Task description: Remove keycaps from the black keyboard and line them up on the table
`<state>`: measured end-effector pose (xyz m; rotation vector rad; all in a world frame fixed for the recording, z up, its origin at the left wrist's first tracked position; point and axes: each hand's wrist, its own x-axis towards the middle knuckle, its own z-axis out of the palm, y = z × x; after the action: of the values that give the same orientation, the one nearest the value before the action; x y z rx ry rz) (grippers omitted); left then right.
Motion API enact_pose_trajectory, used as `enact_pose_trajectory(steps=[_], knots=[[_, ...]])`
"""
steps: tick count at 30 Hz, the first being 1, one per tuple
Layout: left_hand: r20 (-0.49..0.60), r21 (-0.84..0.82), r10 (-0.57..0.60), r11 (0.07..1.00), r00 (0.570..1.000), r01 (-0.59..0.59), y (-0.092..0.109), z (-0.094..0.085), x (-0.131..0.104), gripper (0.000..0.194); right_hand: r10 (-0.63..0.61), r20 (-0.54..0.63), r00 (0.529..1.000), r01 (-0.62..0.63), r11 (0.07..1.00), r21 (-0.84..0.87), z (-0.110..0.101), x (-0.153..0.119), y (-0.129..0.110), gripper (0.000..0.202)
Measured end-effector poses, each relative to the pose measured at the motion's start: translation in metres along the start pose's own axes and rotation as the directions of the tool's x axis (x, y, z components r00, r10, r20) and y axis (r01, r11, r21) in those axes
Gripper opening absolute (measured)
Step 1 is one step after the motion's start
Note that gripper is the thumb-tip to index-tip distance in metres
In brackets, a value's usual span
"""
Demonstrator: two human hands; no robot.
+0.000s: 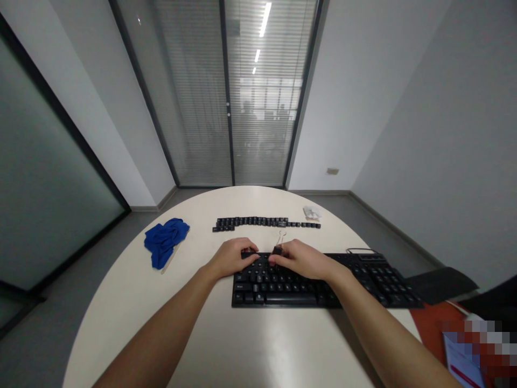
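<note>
A black computer keyboard (291, 298) lies on the table, and part of its upper left shows bare key positions without caps. My left hand (232, 257) grips its far left corner, fingers curled by the back edge and thumb on the upper face. Just to the right, my right hand (302, 258) is closed in a pinch on a small wire keycap puller (281, 237) with its thin wire prongs pointing up. A dark block (277, 250) sits at the fingertips; whether it is the puller's handle or a keycap I cannot tell. Beyond the hands, removed keycaps (252, 221) stand in rows.
A crumpled blue cloth (166, 241) lies on the round white table (202, 345) at the left. A clear plastic bag (312, 213) rests at the back right. The keyboard's cable (361, 250) loops behind it. A dark object (442, 284) and a red surface (432, 320) are at the right.
</note>
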<state>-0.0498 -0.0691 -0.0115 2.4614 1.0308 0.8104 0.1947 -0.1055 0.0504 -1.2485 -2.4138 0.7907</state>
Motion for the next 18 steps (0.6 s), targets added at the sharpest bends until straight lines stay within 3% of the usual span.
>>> enact_pose_trajectory(steps=[18], knots=[[-0.006,-0.010,0.014,1.000,1.000,-0.014,0.000,0.000,0.000,0.010,0.080,-0.025,0.996,-0.074,0.979,0.187,0.007,0.008,0.014,0.043]])
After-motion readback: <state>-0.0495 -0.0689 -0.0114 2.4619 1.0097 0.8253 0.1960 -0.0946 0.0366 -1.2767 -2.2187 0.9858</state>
